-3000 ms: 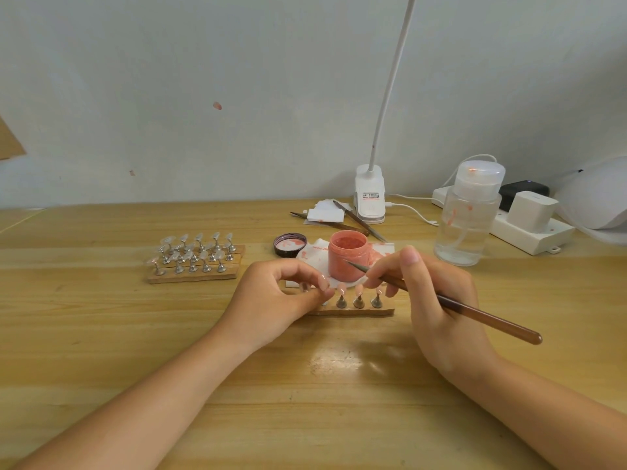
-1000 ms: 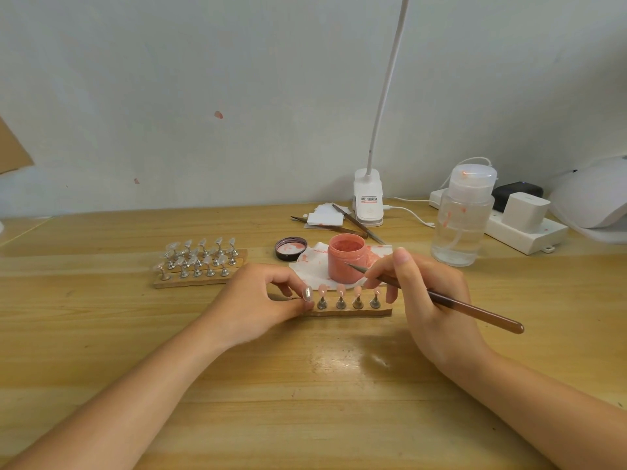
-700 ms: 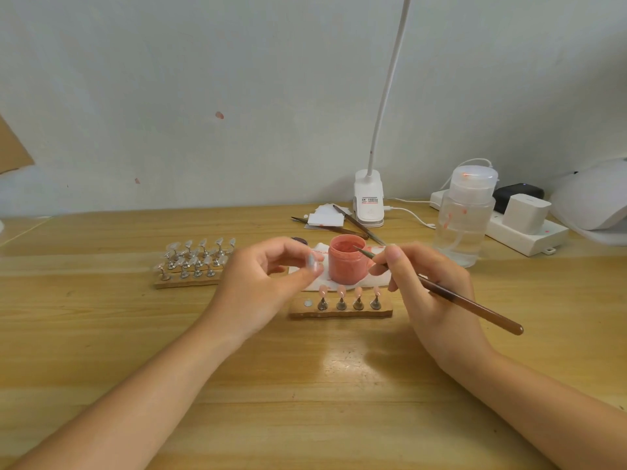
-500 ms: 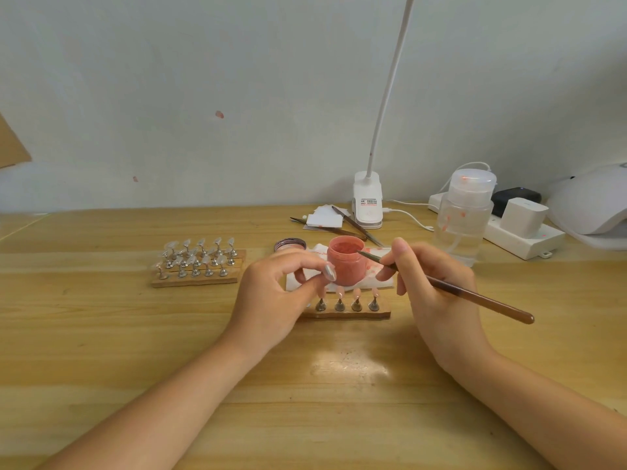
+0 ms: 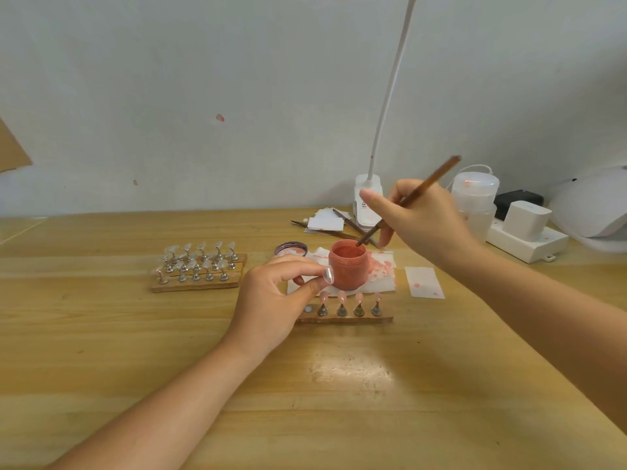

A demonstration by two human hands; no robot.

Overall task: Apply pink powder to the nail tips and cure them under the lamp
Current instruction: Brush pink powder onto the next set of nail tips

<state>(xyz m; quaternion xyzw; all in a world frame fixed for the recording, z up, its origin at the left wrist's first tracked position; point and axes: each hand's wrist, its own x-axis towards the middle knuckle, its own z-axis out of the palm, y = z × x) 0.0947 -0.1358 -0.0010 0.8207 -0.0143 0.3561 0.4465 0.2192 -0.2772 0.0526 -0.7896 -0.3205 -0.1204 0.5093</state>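
An open jar of pink powder (image 5: 348, 269) stands on a stained white tissue (image 5: 381, 278) at mid-table. My right hand (image 5: 420, 220) grips a brown brush (image 5: 412, 196), tilted steeply, its tip dipped into the jar. My left hand (image 5: 274, 305) pinches a clear nail tip on its stand (image 5: 327, 276) just left of the jar. In front of the jar a small wooden strip (image 5: 344, 319) carries several pink-coated nail tips on metal stands (image 5: 349, 305), with one bare spot at its left end.
A second wooden holder with several clear nail tips (image 5: 198, 268) sits to the left. The jar's lid (image 5: 291, 248) lies behind. A clip lamp (image 5: 368, 206), a pump bottle (image 5: 475, 205), a power strip (image 5: 527, 237) and a white curing lamp (image 5: 597, 212) stand at back right. A spotted paper slip (image 5: 424, 282) lies right.
My left hand lifted one nail tip with its stand off the strip and carried it up beside the jar. My right hand rose and swung the brush upright, dipping its tip into the powder.
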